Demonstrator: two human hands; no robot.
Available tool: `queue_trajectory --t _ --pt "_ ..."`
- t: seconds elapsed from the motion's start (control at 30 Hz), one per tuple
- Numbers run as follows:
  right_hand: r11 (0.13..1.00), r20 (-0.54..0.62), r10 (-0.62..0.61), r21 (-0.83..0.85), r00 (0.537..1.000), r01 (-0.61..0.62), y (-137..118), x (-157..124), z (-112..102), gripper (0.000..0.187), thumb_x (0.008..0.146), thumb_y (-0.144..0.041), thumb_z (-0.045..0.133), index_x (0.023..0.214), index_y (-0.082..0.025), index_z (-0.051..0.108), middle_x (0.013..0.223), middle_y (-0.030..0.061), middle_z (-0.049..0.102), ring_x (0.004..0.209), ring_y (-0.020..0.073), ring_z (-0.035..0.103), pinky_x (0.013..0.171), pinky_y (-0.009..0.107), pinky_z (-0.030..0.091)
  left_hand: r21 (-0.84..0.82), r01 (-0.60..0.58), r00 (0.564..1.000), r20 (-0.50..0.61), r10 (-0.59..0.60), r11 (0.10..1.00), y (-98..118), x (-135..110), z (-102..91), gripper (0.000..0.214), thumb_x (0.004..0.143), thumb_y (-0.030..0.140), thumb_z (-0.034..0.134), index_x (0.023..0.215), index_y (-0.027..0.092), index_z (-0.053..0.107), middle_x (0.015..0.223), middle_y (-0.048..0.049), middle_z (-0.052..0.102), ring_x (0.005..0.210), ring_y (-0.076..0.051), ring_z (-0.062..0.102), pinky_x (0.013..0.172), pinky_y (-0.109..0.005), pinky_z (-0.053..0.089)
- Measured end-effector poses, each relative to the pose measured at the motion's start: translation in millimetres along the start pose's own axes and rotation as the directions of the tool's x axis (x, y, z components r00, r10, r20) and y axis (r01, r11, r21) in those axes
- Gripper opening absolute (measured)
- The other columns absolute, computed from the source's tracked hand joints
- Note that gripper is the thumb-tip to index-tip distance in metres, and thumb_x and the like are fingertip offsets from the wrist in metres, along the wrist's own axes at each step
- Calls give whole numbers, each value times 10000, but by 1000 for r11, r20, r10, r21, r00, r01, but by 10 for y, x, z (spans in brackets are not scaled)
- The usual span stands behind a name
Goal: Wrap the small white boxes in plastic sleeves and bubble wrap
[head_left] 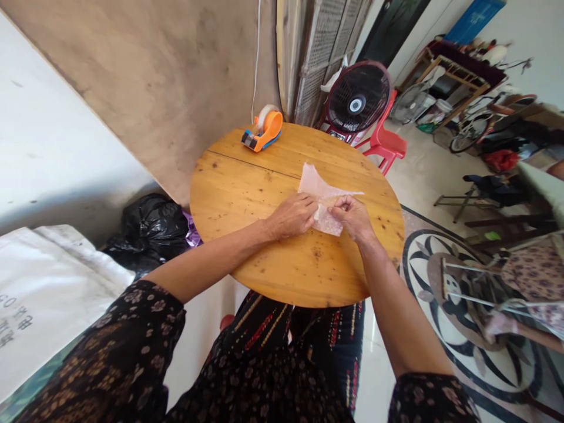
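A piece of thin, pinkish-white bubble wrap [329, 222] lies crumpled on the round wooden table [264, 241], with its far part spread out in two points. My left hand [294, 216] rests at its left edge, fingers curled together over the wrap. On the other side, my right hand [353, 217] pinches the wrap between thumb and fingers. The fingertips partly cover the middle, so any fold or small thing there is hidden. Towards the table's far left edge stands an orange and blue tape dispenser [268, 130] with a roll of clear tape, apart from both hands.
Beyond the table are a dark red fan [356, 103] and a red plastic chair [385, 141]. Black plastic bags [154, 226] and a white sack [53, 294] lie at the left. Another person's leg [540, 335] shows at the right edge.
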State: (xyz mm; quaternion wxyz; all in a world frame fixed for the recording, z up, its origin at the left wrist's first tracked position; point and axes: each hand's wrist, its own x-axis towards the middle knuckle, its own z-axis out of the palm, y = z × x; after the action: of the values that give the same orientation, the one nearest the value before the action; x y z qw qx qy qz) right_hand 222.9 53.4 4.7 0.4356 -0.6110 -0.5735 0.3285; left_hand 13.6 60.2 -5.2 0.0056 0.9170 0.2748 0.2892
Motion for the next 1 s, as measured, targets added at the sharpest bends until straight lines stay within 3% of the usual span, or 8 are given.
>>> queue_trajectory --t 0.2,0.43,0.7,0.9,1.0 --pt "979 -18 89 184 996 -84 -61 -20 71 328 514 -328 797 671 -225 528 566 -79 484 504 80 408 500 242 344 -10 -3 1000 7 3 1000 -5 -5 5 217 926 130 450 967 96 661 1120 -152 704 1126 -263 609 1010 -381 483" --pt "882 32 258 401 966 -249 -212 -58 141 429 438 -302 857 722 -227 545 576 -83 537 477 73 450 437 214 334 4 28 1000 3 -28 1000 -1 -5 7 200 911 150 493 1002 128 669 1145 -119 709 1138 -271 581 991 -404 460" --pt "883 93 269 373 959 -284 -377 -61 193 430 483 -297 852 794 -220 567 618 -76 585 506 79 541 476 219 458 -27 23 1000 12 -23 999 -23 -5 30 240 956 190 439 961 127 671 1019 -117 697 1014 -254 562 936 -391 456" --pt "870 136 283 381 949 -314 -504 -26 255 391 502 -241 838 801 -211 588 613 -65 619 508 91 580 527 242 517 -72 41 992 -119 -50 997 -47 -32 79 234 935 173 456 938 123 684 1188 -175 625 1087 -250 566 962 -383 475" --pt "878 171 261 366 950 -307 -542 -22 236 394 519 -260 841 830 -207 605 608 -58 627 513 97 583 548 251 516 -82 38 991 -123 -48 996 -55 -33 87 234 936 176 461 936 131 691 1080 -153 634 1000 -236 578 898 -375 492"
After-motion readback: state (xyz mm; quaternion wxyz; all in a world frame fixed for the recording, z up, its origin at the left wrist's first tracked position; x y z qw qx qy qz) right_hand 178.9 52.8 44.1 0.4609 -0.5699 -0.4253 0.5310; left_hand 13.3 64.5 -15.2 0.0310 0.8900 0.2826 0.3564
